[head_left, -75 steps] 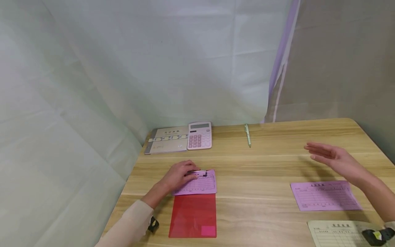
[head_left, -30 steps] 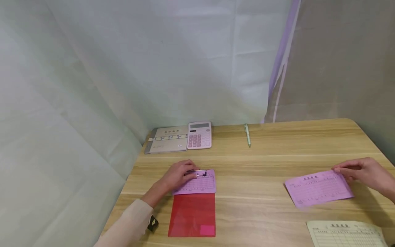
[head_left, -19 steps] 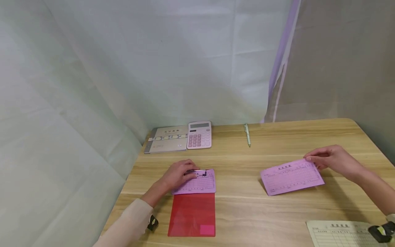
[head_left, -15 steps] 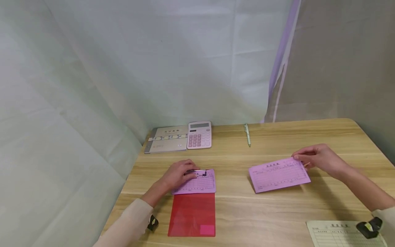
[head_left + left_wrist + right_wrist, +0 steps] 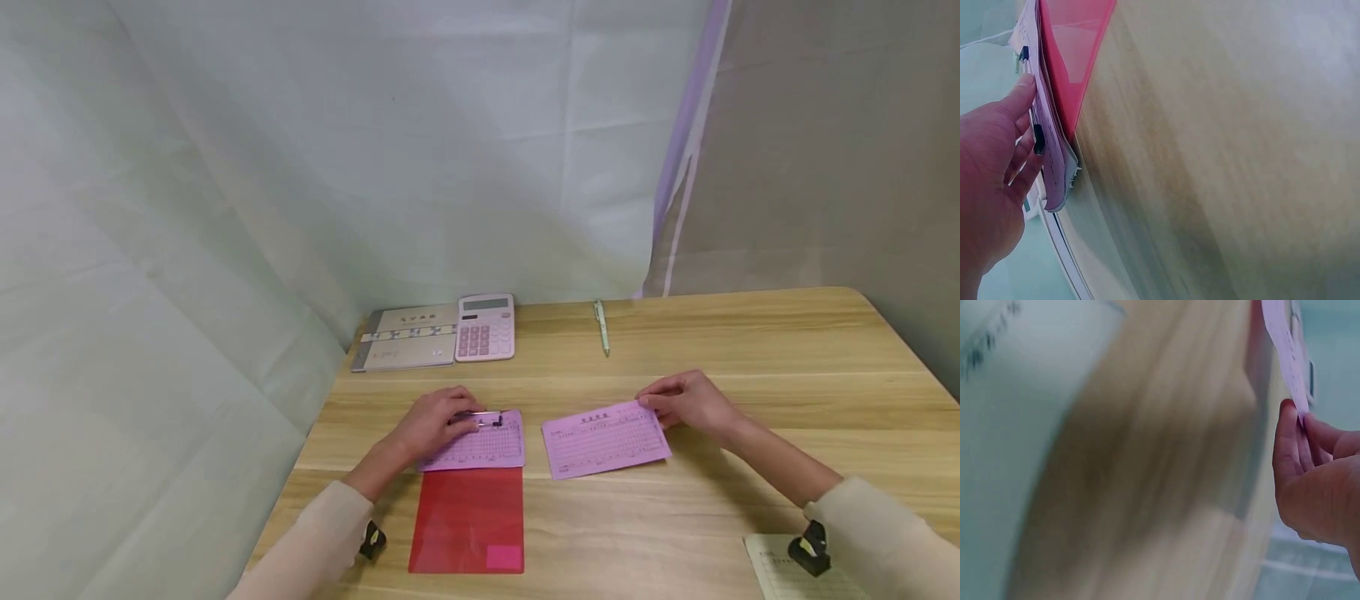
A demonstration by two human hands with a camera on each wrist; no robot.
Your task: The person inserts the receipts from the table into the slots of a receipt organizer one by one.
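Observation:
At the table's left side lies a translucent red clipboard (image 5: 467, 518), its lower half bare. Pink printed forms (image 5: 487, 447) lie on its upper half beneath a metal clip (image 5: 492, 417) with black ends. My left hand (image 5: 431, 427) holds this clip; in the left wrist view the thumb (image 5: 1021, 94) presses its lever and the fingers lie behind. My right hand (image 5: 692, 404) pinches a loose pink form (image 5: 606, 442) by its upper right corner. That form is slightly tilted, just right of the clipboard. In the right wrist view the form (image 5: 1284, 353) appears nearly edge-on between thumb and fingers.
A booklet (image 5: 408, 354) and a pink-and-white calculator (image 5: 485, 329) sit side by side at the back left. A green pen (image 5: 602, 327) lies at the back middle. Near the front right is a pale green form (image 5: 776, 562), partly under the right sleeve. Curtains hang behind the table.
My right hand came down to the loose pink form, pinched it, lifted it and carried it left, close to the clipboard. My left hand has stayed at the clip.

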